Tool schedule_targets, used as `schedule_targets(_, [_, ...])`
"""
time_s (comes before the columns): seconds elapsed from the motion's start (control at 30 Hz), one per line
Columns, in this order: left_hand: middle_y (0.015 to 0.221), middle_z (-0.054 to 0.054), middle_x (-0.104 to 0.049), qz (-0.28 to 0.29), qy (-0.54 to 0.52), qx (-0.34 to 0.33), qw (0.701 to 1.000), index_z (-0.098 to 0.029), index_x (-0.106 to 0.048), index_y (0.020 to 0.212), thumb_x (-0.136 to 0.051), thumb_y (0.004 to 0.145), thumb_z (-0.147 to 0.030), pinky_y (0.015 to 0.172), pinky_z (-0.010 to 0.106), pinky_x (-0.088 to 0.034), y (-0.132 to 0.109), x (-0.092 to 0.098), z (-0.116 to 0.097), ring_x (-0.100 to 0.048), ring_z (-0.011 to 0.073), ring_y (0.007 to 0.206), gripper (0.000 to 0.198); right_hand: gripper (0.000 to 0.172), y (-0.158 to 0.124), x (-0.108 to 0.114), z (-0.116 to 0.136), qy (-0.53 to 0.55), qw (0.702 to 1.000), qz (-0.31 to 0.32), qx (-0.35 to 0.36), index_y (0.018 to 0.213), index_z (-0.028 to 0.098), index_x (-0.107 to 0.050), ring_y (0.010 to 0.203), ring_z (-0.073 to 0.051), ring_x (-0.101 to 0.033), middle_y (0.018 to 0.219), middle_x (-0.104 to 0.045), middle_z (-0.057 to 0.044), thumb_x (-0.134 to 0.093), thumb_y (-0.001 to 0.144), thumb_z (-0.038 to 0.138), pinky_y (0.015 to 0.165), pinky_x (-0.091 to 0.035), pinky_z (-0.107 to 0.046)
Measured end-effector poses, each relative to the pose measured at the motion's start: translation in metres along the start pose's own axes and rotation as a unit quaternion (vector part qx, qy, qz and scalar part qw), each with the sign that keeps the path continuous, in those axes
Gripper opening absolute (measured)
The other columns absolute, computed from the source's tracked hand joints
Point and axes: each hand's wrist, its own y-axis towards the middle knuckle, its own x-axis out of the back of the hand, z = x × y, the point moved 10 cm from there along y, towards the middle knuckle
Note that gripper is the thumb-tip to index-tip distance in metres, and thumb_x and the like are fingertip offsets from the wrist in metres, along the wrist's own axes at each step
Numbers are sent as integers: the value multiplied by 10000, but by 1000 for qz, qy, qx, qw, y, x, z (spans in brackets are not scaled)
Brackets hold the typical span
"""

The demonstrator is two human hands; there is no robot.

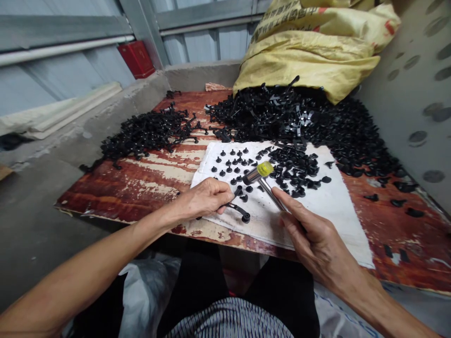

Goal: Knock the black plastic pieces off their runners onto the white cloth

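My left hand [207, 197] is closed in a pinch on a slim black crank-shaped arm [240, 211], which has a round knob at its near end. It is held just above a white cloth [306, 225]. Wrapped around a metal handle, my right hand [310, 230] grips a small mallet [259, 173] with a yellow face on one end. The mallet's head is over the cloth, close to the crank arm. Small black knobs [234, 169] stand in loose rows beyond my left hand, stems up. A heap of similar loose knobs [294, 166] lies to their right.
The worn red-brown wooden table [137, 188] bears a pile of black crank arms [151, 131] at left. At the back, a yellow woven sack [310, 56] spills a large mass of black parts [268, 112]. A red box [136, 59] rests on the concrete ledge [105, 117].
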Motion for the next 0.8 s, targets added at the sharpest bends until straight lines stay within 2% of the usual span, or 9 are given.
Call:
schedule_targets(0.13, [433,-56,-404,-16,9,-2,1000,-166,-480,557,-494,834,-308,374,179,-181,0,1,-1,-288,39,363,312,461,0,-3,1,-6,1000,7,4,1373,151,-533,1137,-232,-644,1259,-672,-138,-432,925,109,921,-549,-370])
schedule_targets(0.27, [461,-46,-439,-7,-34,36,999,-169,-481,568,-486,840,-296,363,192,-177,-1,-1,1,-290,38,349,301,485,3,2,9,-9,1000,12,27,1389,142,-515,1107,-235,-663,1223,-690,-156,-424,917,76,884,-568,-355])
schedule_targets(0.4, [465,-38,-457,-22,-39,59,997,-174,-465,561,-487,831,-270,355,197,-184,-1,0,5,-299,37,335,287,583,6,17,30,-13,998,-5,62,1452,247,-442,1097,-223,-663,1292,-652,-109,-449,905,46,885,-564,-346])
schedule_targets(0.47, [458,-39,-456,-27,-36,54,998,-176,-472,570,-491,828,-282,354,198,-186,0,0,8,-309,43,337,279,615,7,25,37,-19,997,-30,75,1478,280,-397,979,-206,-700,1232,-676,-97,-459,910,51,824,-581,-326])
schedule_targets(0.53, [454,-41,-452,-23,-46,42,998,-177,-484,584,-493,827,-299,352,194,-187,2,-1,10,-316,46,340,272,613,6,25,38,-37,995,-35,82,1486,255,-385,810,-200,-712,1079,-710,-108,-449,909,57,691,-596,-308])
schedule_targets(0.6, [454,-42,-452,-16,-66,33,997,-178,-484,586,-490,830,-309,351,187,-196,3,-4,11,-326,47,342,277,577,6,14,34,-68,995,9,79,1459,198,-431,650,-198,-686,907,-708,-108,-420,899,61,555,-575,-297])
schedule_targets(0.67, [452,-43,-447,-16,-79,32,996,-178,-473,579,-488,833,-316,350,181,-199,3,-4,13,-327,45,342,290,541,6,5,30,-82,993,50,70,1419,179,-483,571,-187,-653,821,-688,-93,-401,897,66,504,-554,-288])
schedule_targets(0.7, [450,-44,-444,-17,-81,34,996,-179,-470,577,-488,833,-319,348,180,-196,3,-4,14,-323,44,339,293,539,6,6,31,-77,993,47,69,1420,193,-482,578,-182,-649,827,-685,-87,-403,901,68,521,-555,-285])
schedule_targets(0.8, [453,-45,-450,-19,-83,41,995,-180,-478,590,-498,827,-313,339,183,-182,1,-4,15,-316,45,329,272,624,6,24,37,-48,996,-33,72,1494,277,-356,713,-179,-665,931,-678,-79,-446,914,68,620,-559,-276])
